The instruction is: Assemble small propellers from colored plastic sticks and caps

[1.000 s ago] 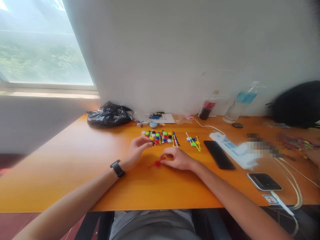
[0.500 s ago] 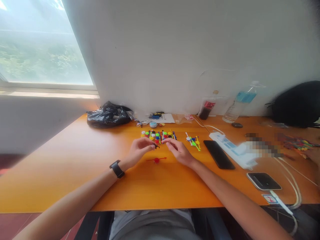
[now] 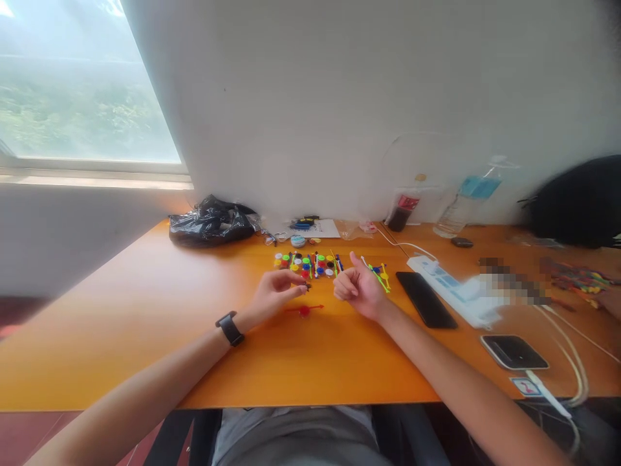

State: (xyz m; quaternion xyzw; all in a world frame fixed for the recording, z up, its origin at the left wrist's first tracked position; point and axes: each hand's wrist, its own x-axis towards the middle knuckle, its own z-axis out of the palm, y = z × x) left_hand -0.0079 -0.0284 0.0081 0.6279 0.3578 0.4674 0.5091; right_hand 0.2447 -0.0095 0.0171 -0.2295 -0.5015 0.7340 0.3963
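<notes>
Between the thumb and forefinger of my left hand (image 3: 277,291) is a small dark piece (image 3: 308,286), too small to make out its kind. My right hand (image 3: 356,286) is held apart from it, fingers curled in and thumb pointing up, with nothing visible in the grip. Just below the left fingertips lies a red arrow with a round red disc (image 3: 304,312) on the table. Beyond both hands sit rows of coloured discs (image 3: 305,261) and thin sticks. Green, yellow, white and blue arrow pieces (image 3: 383,277) lie behind my right hand, partly covered by it.
A black phone (image 3: 425,299) and a white power strip (image 3: 449,288) lie to the right, with a cabled device (image 3: 515,351) nearer me. At the back are a black plastic bag (image 3: 211,223), a cola bottle (image 3: 403,212) and a water bottle (image 3: 466,204). The table (image 3: 194,317) is wooden.
My right hand has moved right, away from the dark piece, and its fingers have curled while the thumb rose. My left hand keeps the piece, shifted slightly right.
</notes>
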